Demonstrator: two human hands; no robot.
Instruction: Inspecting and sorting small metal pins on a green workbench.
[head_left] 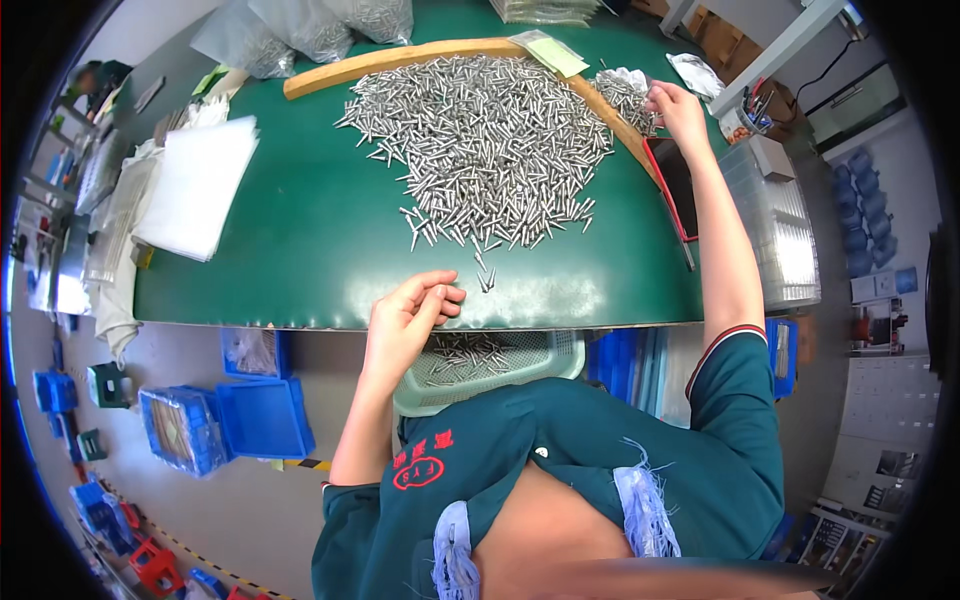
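Note:
A broad heap of small silvery pointed metal pieces [490, 140] covers the middle of the green table [300, 225]. My left hand [412, 312] is at the table's front edge, fingers curled in and thumb against them; whatever they may hold is hidden. Just right of its fingertips lie a few loose metal pieces [486, 280]. My right hand [682, 115] reaches to the far right, thumb and fingers pinched together beside a smaller pile of metal pieces [625, 98]. Anything in that pinch is too small to make out.
A curved wooden strip [400, 55] borders the heap's far and right sides. A red-edged dark device [672, 185] lies by my right forearm. Below the table edge, a pale green basket [560, 365] holds more pieces. White sheets [197, 185] lie left, filled plastic bags [365, 20] behind.

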